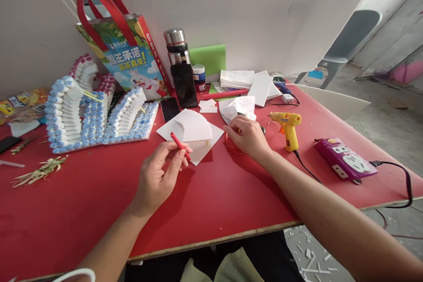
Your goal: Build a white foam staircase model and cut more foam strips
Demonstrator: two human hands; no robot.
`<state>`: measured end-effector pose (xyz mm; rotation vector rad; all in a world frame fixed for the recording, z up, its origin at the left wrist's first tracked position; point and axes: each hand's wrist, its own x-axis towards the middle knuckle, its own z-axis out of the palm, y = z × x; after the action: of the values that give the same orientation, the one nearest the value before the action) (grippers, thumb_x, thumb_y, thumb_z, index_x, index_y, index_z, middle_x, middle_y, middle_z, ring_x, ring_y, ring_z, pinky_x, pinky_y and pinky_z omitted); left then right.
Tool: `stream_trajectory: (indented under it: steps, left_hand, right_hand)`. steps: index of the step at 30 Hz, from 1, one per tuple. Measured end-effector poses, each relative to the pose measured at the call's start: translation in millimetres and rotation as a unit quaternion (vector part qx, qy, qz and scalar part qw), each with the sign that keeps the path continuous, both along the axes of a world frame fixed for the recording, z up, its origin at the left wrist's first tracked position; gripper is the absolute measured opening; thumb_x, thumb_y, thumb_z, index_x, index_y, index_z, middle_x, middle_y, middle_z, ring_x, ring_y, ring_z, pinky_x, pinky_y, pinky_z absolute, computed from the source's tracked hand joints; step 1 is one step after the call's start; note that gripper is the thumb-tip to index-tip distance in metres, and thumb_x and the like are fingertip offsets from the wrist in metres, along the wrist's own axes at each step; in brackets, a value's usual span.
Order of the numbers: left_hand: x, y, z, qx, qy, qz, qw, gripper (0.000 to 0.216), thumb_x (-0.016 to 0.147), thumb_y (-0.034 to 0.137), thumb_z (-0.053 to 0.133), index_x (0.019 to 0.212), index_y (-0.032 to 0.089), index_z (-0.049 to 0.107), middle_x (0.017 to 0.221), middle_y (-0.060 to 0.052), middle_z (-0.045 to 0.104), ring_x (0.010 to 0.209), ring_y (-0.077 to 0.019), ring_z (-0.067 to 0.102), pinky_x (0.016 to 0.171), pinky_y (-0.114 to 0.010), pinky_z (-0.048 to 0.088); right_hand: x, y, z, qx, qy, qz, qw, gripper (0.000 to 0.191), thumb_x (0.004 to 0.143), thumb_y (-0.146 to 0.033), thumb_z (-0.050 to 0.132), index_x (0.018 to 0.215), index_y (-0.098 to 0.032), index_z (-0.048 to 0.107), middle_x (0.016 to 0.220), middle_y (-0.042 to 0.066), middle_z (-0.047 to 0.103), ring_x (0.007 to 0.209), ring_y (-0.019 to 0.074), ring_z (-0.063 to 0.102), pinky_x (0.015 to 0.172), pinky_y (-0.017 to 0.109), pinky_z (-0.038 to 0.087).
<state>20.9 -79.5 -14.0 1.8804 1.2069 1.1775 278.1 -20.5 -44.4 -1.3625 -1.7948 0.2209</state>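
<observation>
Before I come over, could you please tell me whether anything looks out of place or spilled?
Yes: white scraps litter the floor below the near edge of the table, at lower right, like uncollected waste. Dry plant bits also lie loose at the table's left, odd beside the folded-paper pieces.

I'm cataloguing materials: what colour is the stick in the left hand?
The stick is red; the head view shows it.

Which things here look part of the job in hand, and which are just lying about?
Likely in the job:
- red stick, in the left hand
- fanned white pieces on a white card
- glue gun, near the right hand

Probably lying about:
- upright phone
- flat phone
- flask
- carrier bag
- dried stalks
</observation>
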Motion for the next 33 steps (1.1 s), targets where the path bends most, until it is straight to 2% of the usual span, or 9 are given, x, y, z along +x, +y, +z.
stream_trajectory:
  steps: [5, 10, 16, 23, 28, 33]
  left_hand:
    - [11.7, -3.7, -7.0, -0.043, -0.026, -0.043, 0.998, 0.015, 0.098, 0.034, 0.055, 0.103, 0.020, 0.060, 0.098, -0.007, 0.074, 0.067, -0.0145, 0.065, 0.067, -0.029, 0.056]
    - [9.0, -1.9, -13.8, -0.085, -0.062, 0.006, 0.994, 0.019, 0.096, 0.036, 0.058, 0.099, 0.018, 0.063, 0.097, -0.008, 0.075, 0.069, -0.0154, 0.068, 0.065, -0.029, 0.057]
    - [5.6, 4.1, -15.9, -0.074, -0.090, 0.065, 0.991, 0.022, 0.094, 0.037, 0.062, 0.100, 0.017, 0.069, 0.096, -0.007, 0.075, 0.071, -0.0162, 0.070, 0.070, -0.030, 0.060]
    - [3.0, 7.0, -23.3, -0.094, -0.086, 0.078, 0.989, 0.021, 0.087, 0.038, 0.071, 0.093, 0.019, 0.075, 0.089, -0.005, 0.076, 0.072, -0.0166, 0.070, 0.076, -0.030, 0.061]
    - [1.1, 10.8, -25.7, -0.106, -0.088, 0.084, 0.987, 0.023, 0.085, 0.039, 0.073, 0.097, 0.020, 0.077, 0.086, -0.004, 0.075, 0.075, -0.0175, 0.069, 0.077, -0.031, 0.059]
    - [1.9, 11.9, -27.7, -0.110, -0.087, 0.082, 0.987, 0.025, 0.085, 0.039, 0.072, 0.098, 0.019, 0.077, 0.076, -0.003, 0.072, 0.072, -0.0179, 0.067, 0.071, -0.030, 0.057]
  right_hand:
    - [-0.6, -2.4, 1.9, -0.007, 0.016, 0.005, 1.000, 0.031, 0.092, -0.029, 0.057, 0.063, -0.021, 0.049, 0.071, 0.002, 0.057, 0.061, 0.0139, 0.049, 0.061, 0.029, 0.037]
    - [-1.1, -3.0, 0.2, -0.013, -0.002, 0.020, 1.000, 0.040, 0.093, -0.030, 0.057, 0.058, -0.021, 0.041, 0.062, -0.001, 0.045, 0.057, 0.0124, 0.041, 0.058, 0.029, 0.033]
    - [-0.1, -3.2, -1.7, -0.015, -0.009, 0.030, 0.999, 0.042, 0.094, -0.031, 0.056, 0.057, -0.020, 0.039, 0.061, -0.002, 0.044, 0.057, 0.0118, 0.038, 0.058, 0.029, 0.032]
    - [-0.3, -4.1, -2.6, -0.025, -0.015, 0.036, 0.999, 0.042, 0.094, -0.033, 0.056, 0.057, -0.020, 0.042, 0.062, 0.000, 0.048, 0.057, 0.0124, 0.040, 0.058, 0.029, 0.034]
    - [-0.5, -4.2, -1.4, -0.023, -0.018, 0.036, 0.999, 0.042, 0.094, -0.034, 0.056, 0.057, -0.021, 0.040, 0.061, 0.000, 0.047, 0.057, 0.0126, 0.041, 0.058, 0.029, 0.033]
    - [-1.2, -4.2, 0.1, -0.023, -0.019, 0.036, 0.999, 0.043, 0.094, -0.035, 0.055, 0.057, -0.021, 0.040, 0.061, 0.000, 0.046, 0.056, 0.0126, 0.038, 0.056, 0.029, 0.032]
